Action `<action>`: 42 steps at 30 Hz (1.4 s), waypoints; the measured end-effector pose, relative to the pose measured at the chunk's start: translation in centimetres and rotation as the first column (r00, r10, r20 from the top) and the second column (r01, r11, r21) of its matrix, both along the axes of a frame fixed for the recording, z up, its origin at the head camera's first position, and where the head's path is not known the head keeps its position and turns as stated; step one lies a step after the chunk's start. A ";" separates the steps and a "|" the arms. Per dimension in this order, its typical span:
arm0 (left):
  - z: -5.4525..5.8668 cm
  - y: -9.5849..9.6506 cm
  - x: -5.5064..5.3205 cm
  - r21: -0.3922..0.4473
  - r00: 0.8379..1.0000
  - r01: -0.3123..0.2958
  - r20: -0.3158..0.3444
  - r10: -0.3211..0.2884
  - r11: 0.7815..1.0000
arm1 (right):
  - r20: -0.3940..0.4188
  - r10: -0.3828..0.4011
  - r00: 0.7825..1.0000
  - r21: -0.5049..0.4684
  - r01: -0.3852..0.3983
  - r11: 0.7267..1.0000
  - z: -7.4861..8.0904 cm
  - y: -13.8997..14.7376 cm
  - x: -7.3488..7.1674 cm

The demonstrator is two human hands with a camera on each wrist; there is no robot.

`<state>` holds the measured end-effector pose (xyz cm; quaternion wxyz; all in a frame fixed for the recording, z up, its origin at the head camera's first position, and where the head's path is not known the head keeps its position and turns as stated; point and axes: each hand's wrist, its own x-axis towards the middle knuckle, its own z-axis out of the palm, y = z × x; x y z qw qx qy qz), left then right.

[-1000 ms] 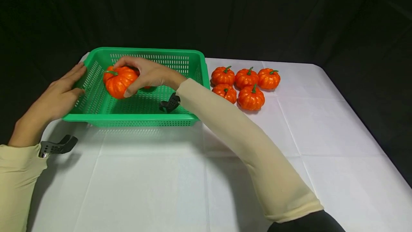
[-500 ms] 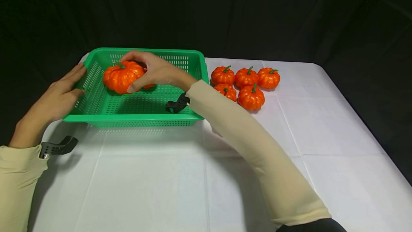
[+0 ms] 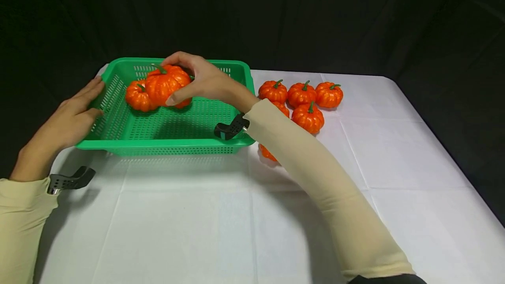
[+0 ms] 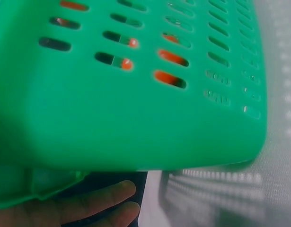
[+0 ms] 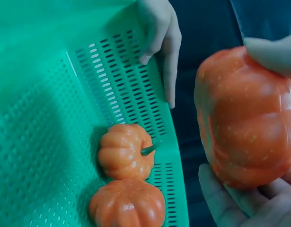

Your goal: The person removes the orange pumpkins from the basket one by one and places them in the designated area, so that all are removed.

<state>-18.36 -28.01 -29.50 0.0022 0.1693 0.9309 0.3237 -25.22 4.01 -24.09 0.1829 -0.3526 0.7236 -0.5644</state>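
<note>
My right hand [image 3: 209, 80] grips an orange pumpkin [image 3: 165, 86] with a green stem, thumb and fingers on opposite sides, over the green basket [image 3: 169, 143]. Another pumpkin [image 3: 139, 96] sits in the basket to its left; a second one in there [image 5: 128, 205] is mostly hidden behind the held pumpkin in the head view. My left hand [image 3: 72, 117] holds the basket's left rim, thumb inside the wall and fingers outside. In the left wrist view, its fingers [image 4: 107, 198] show beside the basket's perforated outer wall.
Several pumpkins [image 3: 302, 95] stand grouped on the white tablecloth [image 3: 335, 161] right of the basket. My right sleeve [image 3: 311, 174] partly covers one [image 3: 281, 108] and, nearer, another [image 3: 267, 152]. A black curtain [image 3: 252, 16] hangs behind the table.
My right hand has moved right and away with the pumpkin, uncovering the left pumpkin in the basket. A pumpkin near the sleeve has come into view. The left hand stays put.
</note>
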 end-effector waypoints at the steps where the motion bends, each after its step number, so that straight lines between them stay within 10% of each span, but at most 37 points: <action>1: 0.0 0.0 0.0 -0.001 1.000 0.000 -0.001 0.000 1.000 | 0.003 -0.010 1.000 -0.002 0.010 1.000 0.0 0.2 0.1; 26: -0.2 -0.2 0.0 0.017 1.000 0.012 -0.024 -0.011 1.000 | -0.021 -0.190 0.982 -0.088 0.187 0.978 0.6 6.0 2.7; 42: 0.0 -0.1 0.0 0.000 1.000 0.010 -0.009 -0.010 1.000 | 0.006 -0.368 0.930 -0.058 0.368 0.928 0.4 9.4 3.8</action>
